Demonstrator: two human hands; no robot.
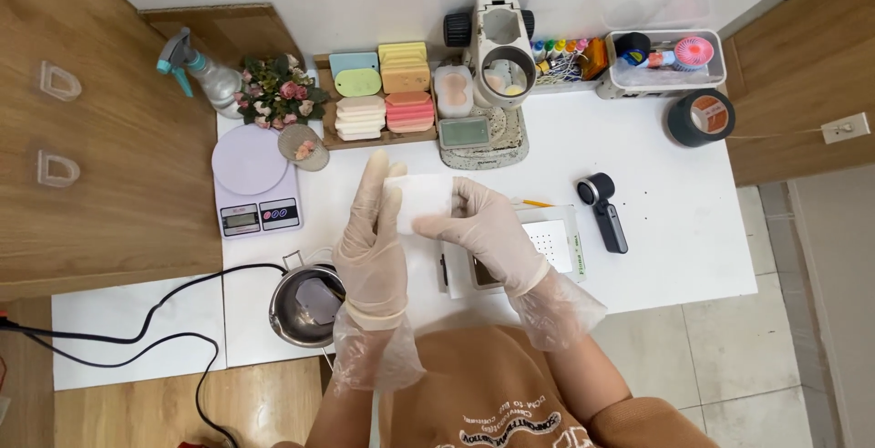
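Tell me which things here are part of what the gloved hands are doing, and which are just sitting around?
In use:
- left hand
- right hand
- white block, held between both hands

Lying about:
- kitchen scale
- metal pot
- stacked coloured bars
- spray bottle
- tape roll
- microscope
- flower bunch

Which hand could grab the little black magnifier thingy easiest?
Probably the right hand. The black handheld magnifier lies on the white table on its side, while the left hand sits farther away. Both gloved hands hold the white block.
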